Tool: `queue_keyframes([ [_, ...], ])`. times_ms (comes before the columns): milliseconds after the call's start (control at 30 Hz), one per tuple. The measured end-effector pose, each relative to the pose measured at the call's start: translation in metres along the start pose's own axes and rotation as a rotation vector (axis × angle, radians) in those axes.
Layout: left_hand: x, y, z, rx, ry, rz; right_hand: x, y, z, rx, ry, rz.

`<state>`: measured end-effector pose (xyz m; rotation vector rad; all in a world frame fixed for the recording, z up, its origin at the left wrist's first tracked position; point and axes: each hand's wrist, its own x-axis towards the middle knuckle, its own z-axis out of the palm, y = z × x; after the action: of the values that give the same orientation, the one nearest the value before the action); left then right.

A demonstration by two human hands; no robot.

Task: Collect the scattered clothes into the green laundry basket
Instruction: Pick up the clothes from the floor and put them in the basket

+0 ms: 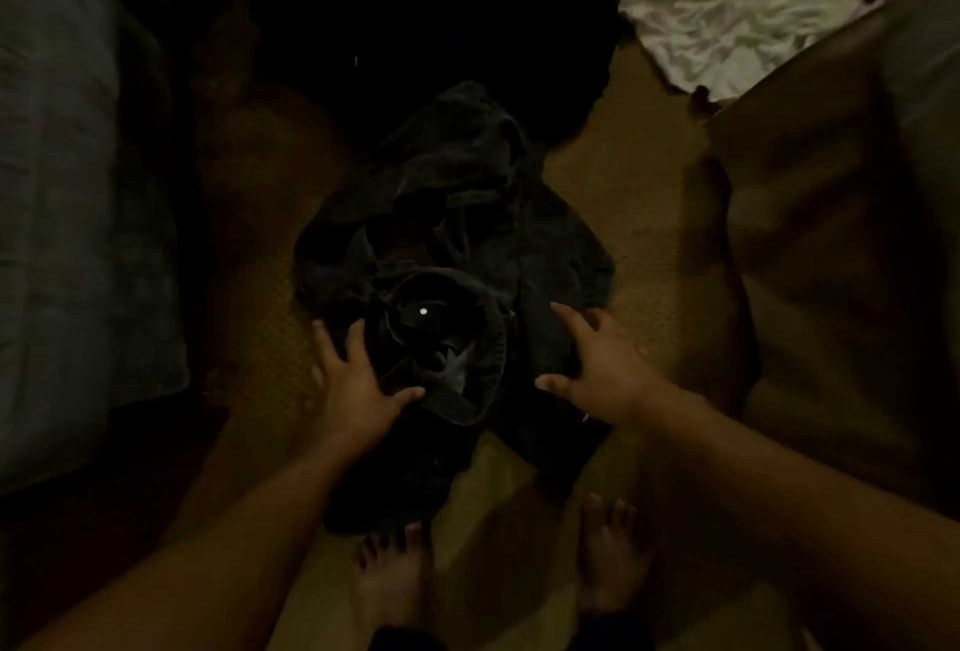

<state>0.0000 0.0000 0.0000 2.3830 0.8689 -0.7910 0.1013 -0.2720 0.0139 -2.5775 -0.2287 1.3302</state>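
Note:
A crumpled pair of dark trousers (457,245) lies on the tan carpet in the middle of the dim head view, its waistband with a shiny button facing me. My left hand (358,380) rests on the waistband's left side with fingers spread. My right hand (597,364) reaches over the trousers' right side, fingers spread and straight. A black garment (415,27) lies farther back, and a white crumpled cloth (737,6) lies at the upper right. No green laundry basket is in view.
A grey bed or cushion (67,183) fills the left side. A brown blurred piece of furniture (841,214) stands at the right. My bare feet (498,572) stand on the carpet just below the trousers.

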Motion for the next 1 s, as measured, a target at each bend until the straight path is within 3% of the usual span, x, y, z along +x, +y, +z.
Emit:
queue_keyframes([
  [167, 0.025, -0.025, 0.052, -0.203, -0.003, -0.396, 0.046, -0.002, 0.035, 0.218, 0.124, 0.212],
  [267, 0.036, -0.030, 0.080, -0.337, -0.036, -0.448, 0.058, -0.016, 0.057, 0.213, 0.091, 0.310],
  [367, 0.038, -0.032, 0.091, -0.468, -0.050, -0.357, 0.061, -0.028, 0.069, 0.055, 0.214, 0.309],
  [500, 0.008, 0.004, 0.058, -0.398, 0.077, -0.188, 0.048, -0.029, 0.067, 0.154, 0.286, 0.127],
  [633, -0.018, 0.051, -0.013, -0.318, 0.323, 0.133, 0.027, -0.022, 0.067, 0.143, 0.245, -0.059],
  [733, -0.014, 0.090, -0.061, -0.257, 0.653, 0.452, 0.020, -0.012, 0.069, 0.208, 0.216, -0.133],
  [800, 0.005, 0.115, -0.067, -0.242, 0.747, 0.600, 0.020, -0.004, 0.070, 0.257, 0.211, -0.169],
  [900, 0.052, 0.133, -0.027, -0.185, 0.546, 0.679, 0.023, 0.005, 0.070, 0.260, 0.211, -0.096],
  [1000, 0.081, 0.110, 0.035, -0.008, 0.083, 0.578, 0.026, 0.014, 0.074, 0.213, 0.335, 0.238],
])
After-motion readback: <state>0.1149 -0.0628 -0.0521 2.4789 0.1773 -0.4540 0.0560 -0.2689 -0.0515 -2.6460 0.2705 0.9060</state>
